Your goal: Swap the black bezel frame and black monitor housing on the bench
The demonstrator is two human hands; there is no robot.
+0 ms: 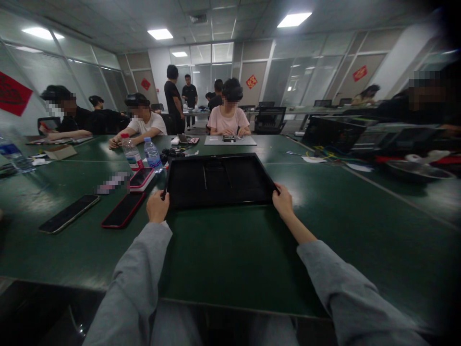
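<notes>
Nearest: green worktop (223, 259). Your left hand (157, 206): fingers curled around left rim of black tray-like panel (218, 182), near front corner. Your right hand (283, 200): fingers curled around right rim, near front corner. Panel located ahead of you, between hands, recessed side visible; full contact with worktop cannot be told. Handling, judged: stiff, fairly light, smooth, slippery; thin rim may flex. Grip both side rims, evenly matched. Left of panel: red-edged phone (122, 211); beyond, blue-capped bottle (153, 154). Farther: seated person in pink top (229, 120).
</notes>
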